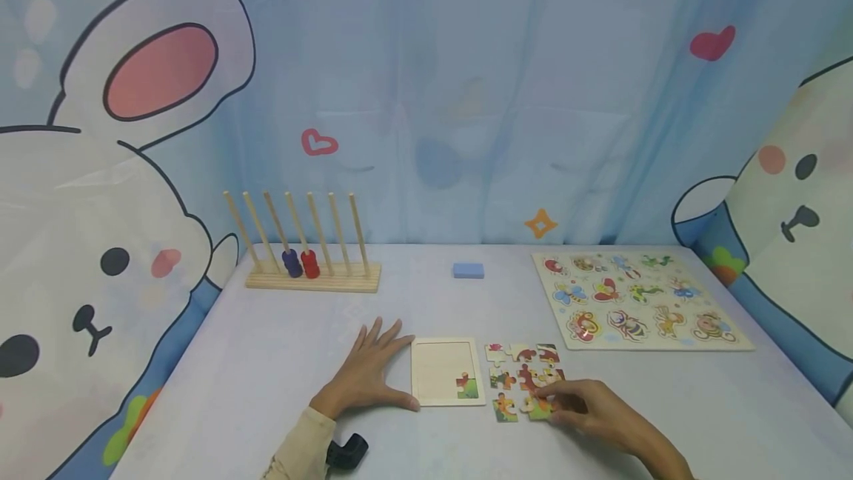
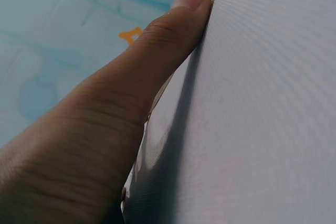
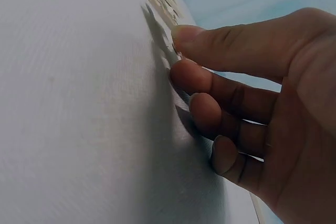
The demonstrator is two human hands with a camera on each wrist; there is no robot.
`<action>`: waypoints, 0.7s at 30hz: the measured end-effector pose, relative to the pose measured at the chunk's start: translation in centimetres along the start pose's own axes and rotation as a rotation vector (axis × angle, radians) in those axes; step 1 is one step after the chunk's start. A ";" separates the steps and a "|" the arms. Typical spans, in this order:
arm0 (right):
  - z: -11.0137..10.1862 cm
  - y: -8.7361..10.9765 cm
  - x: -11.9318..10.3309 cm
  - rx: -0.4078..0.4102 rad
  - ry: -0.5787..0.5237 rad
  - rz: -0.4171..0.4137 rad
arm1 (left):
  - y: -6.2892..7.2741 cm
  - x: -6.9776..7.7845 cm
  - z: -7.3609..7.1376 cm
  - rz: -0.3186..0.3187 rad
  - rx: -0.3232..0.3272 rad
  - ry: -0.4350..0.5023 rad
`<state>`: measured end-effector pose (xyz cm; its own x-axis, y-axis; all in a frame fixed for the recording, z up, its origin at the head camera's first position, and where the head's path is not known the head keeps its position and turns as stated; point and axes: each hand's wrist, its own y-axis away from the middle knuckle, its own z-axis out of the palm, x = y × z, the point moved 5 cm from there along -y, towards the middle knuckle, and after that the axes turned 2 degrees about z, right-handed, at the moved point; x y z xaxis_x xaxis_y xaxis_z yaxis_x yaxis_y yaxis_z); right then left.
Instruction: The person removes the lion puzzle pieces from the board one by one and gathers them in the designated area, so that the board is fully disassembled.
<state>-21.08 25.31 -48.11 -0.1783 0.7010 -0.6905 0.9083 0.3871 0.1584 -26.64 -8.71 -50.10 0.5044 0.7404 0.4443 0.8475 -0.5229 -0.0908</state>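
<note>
A square wooden puzzle tray (image 1: pixel 436 372) lies on the table with one puzzle piece (image 1: pixel 472 389) in its lower right corner. My left hand (image 1: pixel 366 369) is spread at the tray's left side, thumb and forefinger against its edge; in the left wrist view the thumb (image 2: pixel 173 30) lies along that edge. To the right of the tray, several loose jigsaw pieces (image 1: pixel 504 378) sit in rough rows. With thumb and forefinger my right hand (image 1: pixel 593 415) pinches a green and yellow jigsaw piece (image 1: pixel 535 409) in the bottom row. The right wrist view shows the fingertips close together, mostly hiding that piece.
Behind on the left stands a wooden peg rack (image 1: pixel 320 281) with blue and red beads. A blue block (image 1: pixel 469 270) lies at the back middle. The insect picture board (image 1: pixel 633 302) occupies the right rear. Near my left sleeve is a black object (image 1: pixel 348 452). A printed curtain hangs behind.
</note>
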 end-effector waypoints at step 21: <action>0.3 0.1 0.1 0.031 -0.028 0.061 | 0.0 0.0 0.0 -0.005 0.003 0.005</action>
<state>-20.89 25.25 -48.37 -0.1120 0.7054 -0.6999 0.9285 0.3252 0.1792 -26.67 -8.70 -50.05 0.4994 0.7406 0.4495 0.8505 -0.5179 -0.0917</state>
